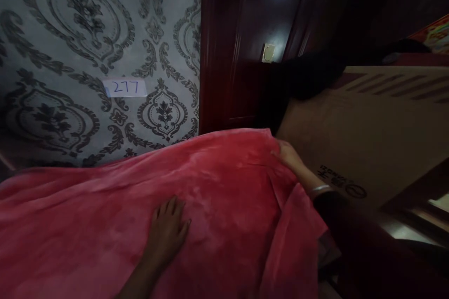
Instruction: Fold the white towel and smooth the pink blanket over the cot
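Head view (only one avail.): handling pink cloth point(217, 187) w/ both hands, prob. at a smoothing/straightening step. Spread across lower part of view, L side to R, w/ creases on top and a fold dropping at R; can't tell the support underneath, fully covered. For next move, would prob. call for a firm grip at far R corner via R hand point(286, 154) plus light pressure via L hand point(166, 226), to take out slack w/o dragging the rest along. Poss. risk of catching on box point(354, 131), just beside that corner.

Pose: resting L hand flat on cloth, palm down, fingers slightly apart and pointing away, thumb out to R; released, gripping nothing, can't tell how hard pressed. Reaching in from bottom edge. Holding R hand out at far R corner, grasping cloth edge, as far as visible; w/ fingers partly hidden, can't give exact grip. Reaching in from lower R, well extended, in dark sleeve point(338, 217) w/ pale bangle point(319, 189) at wrist. Set well apart, R farther off than L.

Behind cloth: dark red door point(270, 9), patterned wall point(161, 32) w/ label point(125, 88) reading "277". Too dim at upper R for more.
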`<action>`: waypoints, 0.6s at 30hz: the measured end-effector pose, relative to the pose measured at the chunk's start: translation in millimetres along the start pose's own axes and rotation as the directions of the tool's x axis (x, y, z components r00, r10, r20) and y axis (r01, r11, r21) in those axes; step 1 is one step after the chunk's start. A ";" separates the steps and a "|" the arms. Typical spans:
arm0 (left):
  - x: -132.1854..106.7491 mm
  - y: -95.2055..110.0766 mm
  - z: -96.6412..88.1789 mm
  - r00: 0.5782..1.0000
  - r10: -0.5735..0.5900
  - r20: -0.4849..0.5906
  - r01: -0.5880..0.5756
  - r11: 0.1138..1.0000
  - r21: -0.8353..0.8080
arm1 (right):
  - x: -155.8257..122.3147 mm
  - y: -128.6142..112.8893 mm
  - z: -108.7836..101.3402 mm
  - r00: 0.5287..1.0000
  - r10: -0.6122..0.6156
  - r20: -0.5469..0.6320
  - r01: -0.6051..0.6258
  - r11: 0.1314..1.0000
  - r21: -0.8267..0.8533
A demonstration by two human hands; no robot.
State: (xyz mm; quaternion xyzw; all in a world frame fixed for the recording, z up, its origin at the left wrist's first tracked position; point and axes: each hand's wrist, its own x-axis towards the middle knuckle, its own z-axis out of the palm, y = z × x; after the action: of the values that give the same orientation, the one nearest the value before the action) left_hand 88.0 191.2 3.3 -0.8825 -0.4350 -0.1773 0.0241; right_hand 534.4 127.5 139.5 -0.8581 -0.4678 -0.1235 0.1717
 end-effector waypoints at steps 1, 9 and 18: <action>0.3 -0.1 -0.1 1.000 0.002 0.004 -0.002 1.000 0.000 | -18.2 -3.1 12.2 0.998 0.003 0.062 -0.003 1.000 0.012; 3.3 -0.2 0.0 1.000 0.013 0.002 -0.013 1.000 0.003 | -196.2 -32.8 57.4 0.920 -0.160 0.356 0.174 0.985 -0.007; 7.2 2.5 -6.1 0.999 0.036 0.020 -0.038 0.997 0.072 | -187.1 72.6 3.7 0.946 0.187 0.265 -0.053 0.895 -0.443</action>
State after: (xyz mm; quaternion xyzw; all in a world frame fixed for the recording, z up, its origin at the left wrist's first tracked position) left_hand 92.3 193.9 11.7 -0.8905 -0.4248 -0.1530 0.0552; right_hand 496.5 -49.8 53.4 -0.9109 -0.3951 -0.0806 -0.0878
